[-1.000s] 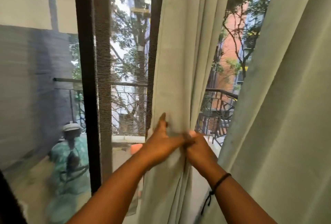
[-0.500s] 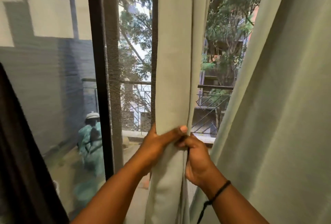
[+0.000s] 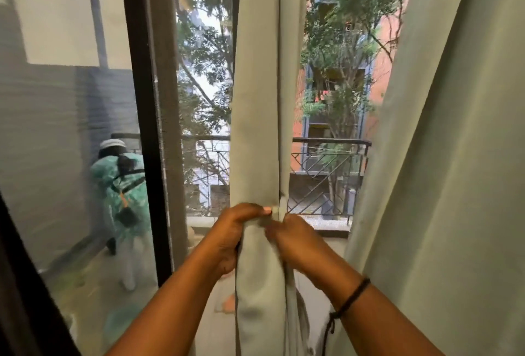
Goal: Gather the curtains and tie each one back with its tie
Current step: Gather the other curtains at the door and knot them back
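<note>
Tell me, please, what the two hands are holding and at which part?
Both grip the middle curtain, bunched into a column. The left hand wraps its left side, thumb across the front; the right hand clasps its right edge at the same height.

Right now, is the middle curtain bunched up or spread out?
Bunched up: both hands, left hand and right hand, squeeze the middle curtain into a narrow column.

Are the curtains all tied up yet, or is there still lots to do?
Not yet. Done: the middle curtain is bunched into a narrow column. In hand: the left hand and the right hand grip that bunch together; whether a tie is on it cannot be told. Left: fastening it, then the right curtain, which hangs loose and spread with no tie around it.
</note>
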A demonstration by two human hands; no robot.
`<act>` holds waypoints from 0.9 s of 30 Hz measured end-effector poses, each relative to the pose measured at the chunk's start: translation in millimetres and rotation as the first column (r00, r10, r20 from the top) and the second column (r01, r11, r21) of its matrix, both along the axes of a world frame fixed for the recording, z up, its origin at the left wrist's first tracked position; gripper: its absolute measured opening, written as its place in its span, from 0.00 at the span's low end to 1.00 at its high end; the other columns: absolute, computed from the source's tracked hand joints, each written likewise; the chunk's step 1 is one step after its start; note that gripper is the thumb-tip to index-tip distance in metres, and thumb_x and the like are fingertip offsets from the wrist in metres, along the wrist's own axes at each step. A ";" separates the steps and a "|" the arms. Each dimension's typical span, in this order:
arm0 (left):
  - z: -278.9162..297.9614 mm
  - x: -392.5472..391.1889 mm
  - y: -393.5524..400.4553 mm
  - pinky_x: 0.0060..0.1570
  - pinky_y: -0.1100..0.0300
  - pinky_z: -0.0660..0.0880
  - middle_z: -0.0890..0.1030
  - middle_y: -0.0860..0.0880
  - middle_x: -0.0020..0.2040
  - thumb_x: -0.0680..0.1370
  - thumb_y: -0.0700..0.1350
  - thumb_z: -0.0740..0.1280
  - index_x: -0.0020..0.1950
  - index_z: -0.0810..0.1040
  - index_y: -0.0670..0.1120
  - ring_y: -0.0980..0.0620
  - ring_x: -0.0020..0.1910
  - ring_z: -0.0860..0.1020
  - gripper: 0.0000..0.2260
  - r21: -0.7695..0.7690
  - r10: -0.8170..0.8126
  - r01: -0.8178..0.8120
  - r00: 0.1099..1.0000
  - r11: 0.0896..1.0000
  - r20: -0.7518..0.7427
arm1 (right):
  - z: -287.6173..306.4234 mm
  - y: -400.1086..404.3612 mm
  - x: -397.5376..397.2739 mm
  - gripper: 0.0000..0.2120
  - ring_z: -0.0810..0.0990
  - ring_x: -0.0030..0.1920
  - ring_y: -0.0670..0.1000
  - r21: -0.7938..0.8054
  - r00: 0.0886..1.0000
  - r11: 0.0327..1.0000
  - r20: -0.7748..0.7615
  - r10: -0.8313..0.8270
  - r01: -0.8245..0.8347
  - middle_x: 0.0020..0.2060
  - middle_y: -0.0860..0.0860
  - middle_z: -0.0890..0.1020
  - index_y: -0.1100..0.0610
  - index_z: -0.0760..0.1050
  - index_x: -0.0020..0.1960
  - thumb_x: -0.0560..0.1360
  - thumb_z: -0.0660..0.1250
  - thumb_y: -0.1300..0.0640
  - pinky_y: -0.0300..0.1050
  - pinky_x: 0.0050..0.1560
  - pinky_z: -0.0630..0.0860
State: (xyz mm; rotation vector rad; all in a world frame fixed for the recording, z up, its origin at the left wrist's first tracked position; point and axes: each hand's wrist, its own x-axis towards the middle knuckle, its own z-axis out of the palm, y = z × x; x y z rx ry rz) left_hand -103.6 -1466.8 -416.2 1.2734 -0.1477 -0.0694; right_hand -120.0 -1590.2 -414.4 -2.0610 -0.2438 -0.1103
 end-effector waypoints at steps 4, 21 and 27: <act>-2.3 35.5 33.6 0.34 0.60 0.79 0.83 0.41 0.37 0.62 0.39 0.71 0.39 0.85 0.41 0.46 0.31 0.81 0.08 -0.075 -0.115 0.114 0.993 0.991 -0.002 | -14.2 32.7 7.0 0.10 0.79 0.46 0.54 -0.285 0.892 0.895 0.399 -0.213 0.342 0.44 0.47 0.80 0.49 0.65 0.53 0.77 0.59 0.44 0.45 0.38 0.71; -4.9 99.8 123.2 0.52 0.49 0.79 0.82 0.51 0.53 0.54 0.55 0.80 0.62 0.71 0.50 0.48 0.52 0.81 0.39 0.297 -0.064 -0.034 0.947 0.954 0.313 | 4.3 106.3 98.9 0.13 0.83 0.44 0.52 0.117 0.978 0.975 0.074 -0.196 0.187 0.45 0.53 0.84 0.56 0.77 0.54 0.71 0.71 0.64 0.52 0.46 0.82; -20.2 108.5 130.4 0.43 0.59 0.79 0.80 0.60 0.46 0.61 0.52 0.79 0.51 0.69 0.59 0.60 0.43 0.81 0.25 0.237 0.122 -0.212 0.931 0.948 0.344 | 2.4 111.5 104.7 0.18 0.82 0.34 0.41 0.170 0.995 0.985 0.088 -0.052 0.037 0.36 0.43 0.82 0.47 0.76 0.43 0.68 0.72 0.69 0.33 0.33 0.77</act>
